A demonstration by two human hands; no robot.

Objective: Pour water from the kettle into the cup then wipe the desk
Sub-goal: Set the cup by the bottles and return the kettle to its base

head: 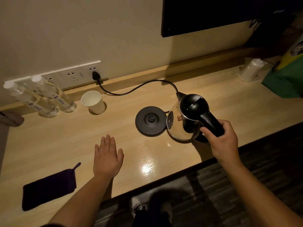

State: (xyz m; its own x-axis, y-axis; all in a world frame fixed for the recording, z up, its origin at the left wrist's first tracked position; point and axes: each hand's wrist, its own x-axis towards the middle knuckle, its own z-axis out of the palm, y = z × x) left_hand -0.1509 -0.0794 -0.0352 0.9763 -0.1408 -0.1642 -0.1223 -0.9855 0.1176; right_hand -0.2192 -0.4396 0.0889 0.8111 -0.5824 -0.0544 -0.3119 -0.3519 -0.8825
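My right hand (223, 141) grips the black handle of a steel kettle (182, 123), which is off its round black base (150, 121) and just to the right of it. A white paper cup (93, 102) stands upright at the back left, empty as far as I can see. A dark purple cloth (49, 189) lies flat at the front left of the wooden desk (65, 141). My left hand (107, 157) hovers flat, fingers together, palm down over the desk between the cloth and the base.
Two clear water bottles (42, 97) stand at the far left by a wall socket strip (73, 74), where the base's cord (131, 90) is plugged in. Wrapped cups (250, 69) and a green bag (285, 79) sit at the right. A dark screen (205, 15) hangs above.
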